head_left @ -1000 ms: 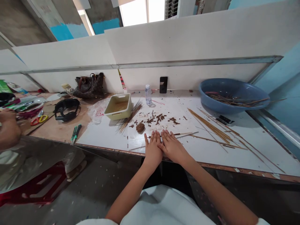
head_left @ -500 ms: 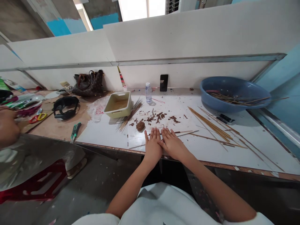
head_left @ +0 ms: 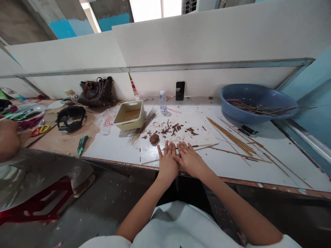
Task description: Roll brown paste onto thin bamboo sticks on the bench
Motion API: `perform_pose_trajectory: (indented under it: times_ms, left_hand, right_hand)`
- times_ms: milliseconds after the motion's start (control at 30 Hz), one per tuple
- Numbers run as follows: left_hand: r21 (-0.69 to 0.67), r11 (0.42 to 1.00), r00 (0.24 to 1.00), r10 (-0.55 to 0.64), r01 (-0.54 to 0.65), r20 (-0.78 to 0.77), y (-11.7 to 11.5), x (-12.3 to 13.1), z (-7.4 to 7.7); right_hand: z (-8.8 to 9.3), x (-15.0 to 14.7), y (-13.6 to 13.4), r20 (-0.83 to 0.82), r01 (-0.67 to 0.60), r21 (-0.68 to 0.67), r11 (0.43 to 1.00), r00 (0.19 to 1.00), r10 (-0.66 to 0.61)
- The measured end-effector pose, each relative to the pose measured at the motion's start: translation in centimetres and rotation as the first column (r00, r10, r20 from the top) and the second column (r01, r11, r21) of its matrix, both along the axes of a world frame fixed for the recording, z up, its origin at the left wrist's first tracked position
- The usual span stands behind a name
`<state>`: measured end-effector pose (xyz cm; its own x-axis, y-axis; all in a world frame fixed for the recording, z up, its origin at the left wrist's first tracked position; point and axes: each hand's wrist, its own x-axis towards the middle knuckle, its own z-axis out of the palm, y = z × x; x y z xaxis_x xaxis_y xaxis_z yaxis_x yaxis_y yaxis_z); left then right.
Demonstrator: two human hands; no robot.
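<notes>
Head view, looking down along a white tabletop (head_left: 113, 151). Centre of the frame: the left hand (head_left: 167, 162) and right hand (head_left: 189, 159) lie palm down near the front edge, fingers spread, meeting at the thumbs. The grip of each hand is released, with nothing held. Just above the left fingertips lies a brown lump (head_left: 154, 138), probably clay, though the view is too coarse to be sure. Dark wood chips (head_left: 173, 130) are scattered to its upper right. Thin wooden sticks (head_left: 200, 146) lie just beyond the right fingertips, and a long stick bundle (head_left: 232, 139) lies farther right. A fan of sticks (head_left: 143, 129) rests against a cream tray (head_left: 128, 115), upper centre, near a plastic bottle (head_left: 162, 102) and an upright phone (head_left: 180, 91). Upper right: a blue basin (head_left: 248, 115) holds more sticks. Far left: a co-worker's hand (head_left: 9, 140) is beside scissors (head_left: 39, 130).
</notes>
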<state>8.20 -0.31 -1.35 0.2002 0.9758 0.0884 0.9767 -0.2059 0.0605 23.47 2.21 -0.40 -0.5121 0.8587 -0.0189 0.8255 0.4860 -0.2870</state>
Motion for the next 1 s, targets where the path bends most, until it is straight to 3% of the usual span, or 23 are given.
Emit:
perform_pose_trajectory:
  times_ms: [300,533,800,1000]
  left_hand:
    - [0.025,0.999,1.000,-0.026,0.026,0.012,-3.0,0.0,-0.2]
    - [-0.021,0.998,0.998,0.064,-0.064,0.019,-0.2,0.4,0.2]
    - [0.056,0.998,1.000,0.010,-0.010,0.006,-2.2,-0.1,-0.9]
    - [0.024,0.998,0.998,0.065,-0.065,0.020,0.0,0.1,-0.1]
  right_hand:
    - [-0.5,0.7,-3.0,-0.032,-0.017,0.014,1.000,0.999,0.018]
    - [0.6,-0.1,-0.2,0.006,0.014,-0.041,0.999,1.000,-0.014]
    - [-1.2,0.7,-2.5,-0.042,-0.025,0.065,0.998,0.999,0.028]
    - [-0.5,0.1,-0.1,-0.007,-0.002,0.030,1.000,1.000,0.002]
